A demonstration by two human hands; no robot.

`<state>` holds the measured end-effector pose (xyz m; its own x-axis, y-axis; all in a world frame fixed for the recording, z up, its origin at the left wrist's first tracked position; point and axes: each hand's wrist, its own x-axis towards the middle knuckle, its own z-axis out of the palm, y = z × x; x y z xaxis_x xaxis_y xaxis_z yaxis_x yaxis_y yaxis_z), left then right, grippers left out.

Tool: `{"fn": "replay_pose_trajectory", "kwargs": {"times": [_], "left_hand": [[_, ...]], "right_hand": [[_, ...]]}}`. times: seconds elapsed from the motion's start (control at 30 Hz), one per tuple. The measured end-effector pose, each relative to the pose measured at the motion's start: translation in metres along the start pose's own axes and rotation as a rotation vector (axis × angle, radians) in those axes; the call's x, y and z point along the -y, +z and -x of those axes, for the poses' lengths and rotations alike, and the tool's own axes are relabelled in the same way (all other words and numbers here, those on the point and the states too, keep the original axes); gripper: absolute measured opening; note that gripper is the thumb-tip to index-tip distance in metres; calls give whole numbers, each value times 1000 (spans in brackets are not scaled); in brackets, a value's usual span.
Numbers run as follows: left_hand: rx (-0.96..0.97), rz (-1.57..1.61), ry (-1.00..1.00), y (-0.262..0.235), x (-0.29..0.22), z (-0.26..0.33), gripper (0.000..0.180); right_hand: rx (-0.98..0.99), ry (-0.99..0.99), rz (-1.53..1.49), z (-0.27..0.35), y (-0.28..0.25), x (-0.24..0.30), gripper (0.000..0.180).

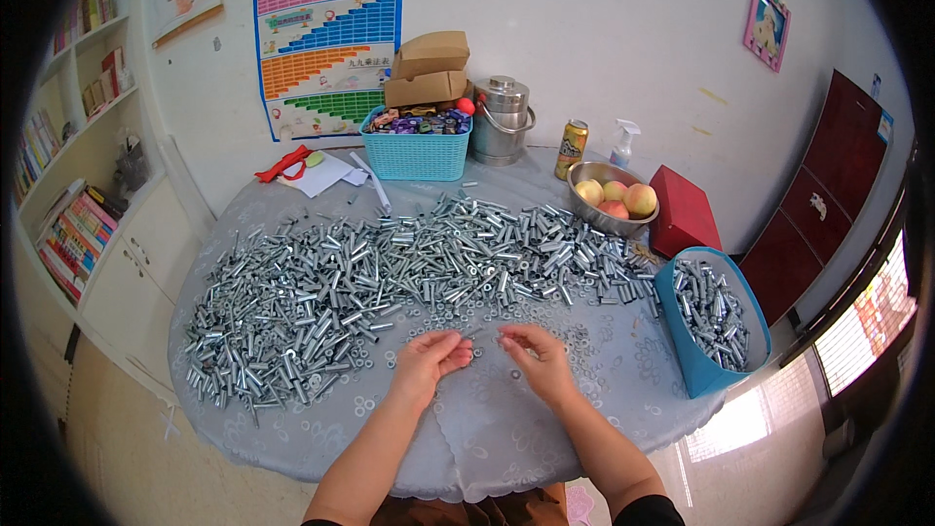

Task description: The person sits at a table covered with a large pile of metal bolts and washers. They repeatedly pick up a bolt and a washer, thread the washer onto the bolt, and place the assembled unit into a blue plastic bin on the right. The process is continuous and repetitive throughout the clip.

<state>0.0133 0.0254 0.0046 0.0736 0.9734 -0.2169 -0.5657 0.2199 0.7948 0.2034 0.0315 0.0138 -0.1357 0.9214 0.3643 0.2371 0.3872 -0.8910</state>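
My left hand [435, 362] is closed, thumb and fingertips pinching a thin metal bolt [474, 334] that points to the right. Just across from it, my right hand [534, 358] is also closed, its fingertips pinched on a small metal piece too tiny to make out. Both hands hover close together over the near middle of the table. Beyond them spreads a wide heap of silver metal sleeves and bolts [292, 312], thickest on the left. Loose flat washers [365, 404] lie scattered around and under the hands. At the right edge, a blue bin [701, 370] holds more bolts with sleeves.
A grey cloth [390, 458] covers the table. Along its back stand a turquoise basket [414, 161] of small packets, a lidded steel pot [500, 127], a drink can [572, 148] and a spray bottle [623, 148]. A steel bowl [623, 226] of fruit sits beside a red box [687, 209].
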Motion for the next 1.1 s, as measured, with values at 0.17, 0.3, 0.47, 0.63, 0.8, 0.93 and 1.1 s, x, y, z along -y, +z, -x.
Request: {"fn": "replay_pose_trajectory", "kwargs": {"times": [0.17, 0.3, 0.47, 0.63, 0.8, 0.93, 1.1], "left_hand": [[-31, 123, 88, -10, -7, -3, 16], [-23, 116, 51, -7, -4, -2, 16], [-14, 86, 46, -6, -4, -1, 16], [-8, 48, 3, -5, -2, -2, 17], [31, -4, -16, -4, 0, 0, 18], [26, -23, -45, -2, 2, 1, 18], [35, -69, -64, -1, 1, 2, 19]], "right_hand": [[156, -344, 450, -1, 8, -15, 20], [178, -379, 573, -2, 18, -17, 22], [179, -335, 616, -2, 14, -21, 19], [188, -294, 616, -4, 12, -19, 18], [-27, 0, 178, -7, 8, -13, 21], [-40, 46, -58, -7, 0, -12, 22], [-5, -46, -36, -5, -2, -5, 23]]}}
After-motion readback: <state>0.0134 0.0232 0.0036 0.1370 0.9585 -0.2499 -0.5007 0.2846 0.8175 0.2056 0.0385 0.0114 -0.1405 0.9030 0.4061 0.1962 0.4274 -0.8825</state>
